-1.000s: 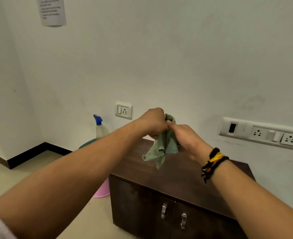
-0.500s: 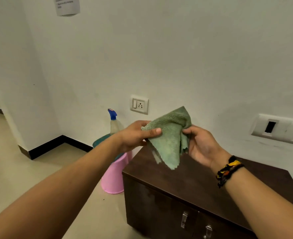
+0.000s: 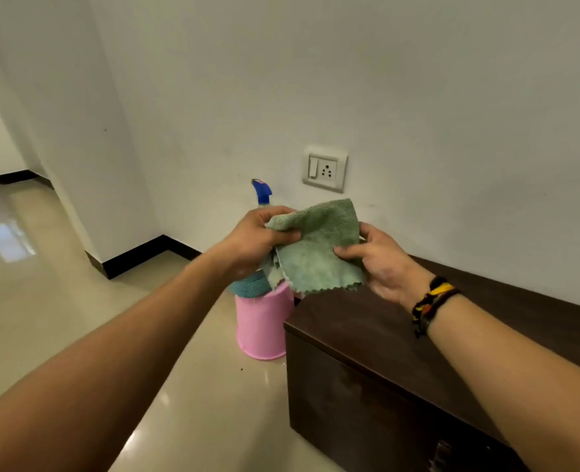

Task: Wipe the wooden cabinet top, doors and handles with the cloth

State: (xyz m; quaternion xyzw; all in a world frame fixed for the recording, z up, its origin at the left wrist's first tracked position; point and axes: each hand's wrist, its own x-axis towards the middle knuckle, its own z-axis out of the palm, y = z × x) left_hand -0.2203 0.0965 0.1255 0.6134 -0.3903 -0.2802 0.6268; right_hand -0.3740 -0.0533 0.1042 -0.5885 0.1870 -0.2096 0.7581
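since half a second ago the view has swung left and the hands have spread the cloth (image 3: 319,248) wider, so it hangs as a flatter folded sheet instead of a drooping point; the socket strip at the right has left the view.

the left hand (image 3: 258,238) grips the cloth's upper left edge, thumb over the top and fingers curled under the fold. the right hand (image 3: 380,258) pinches the right side of the cloth, thumb on the front face and fingers behind it. the cloth is green, held in the air between the two hands, its zigzag lower edge hanging free above the near left corner of the cabinet (image 3: 401,338), not touching it. a second layer of the cloth shows at its lower left, behind the front sheet.

a band (image 3: 430,303) of black, yellow and orange cords sits on the right wrist.

the cabinet is dark brown wood and stands against the white wall (image 3: 418,97); its top runs off to the right, and a metal handle (image 3: 440,453) shows at the bottom edge of the view. just left of the cabinet a pink bucket (image 3: 263,323) stands on the shiny floor (image 3: 43,301), with a teal cloth (image 3: 249,287) on its rim. a blue spray nozzle (image 3: 261,190) rises behind the left hand. a wall socket (image 3: 325,168) is above the cloth.
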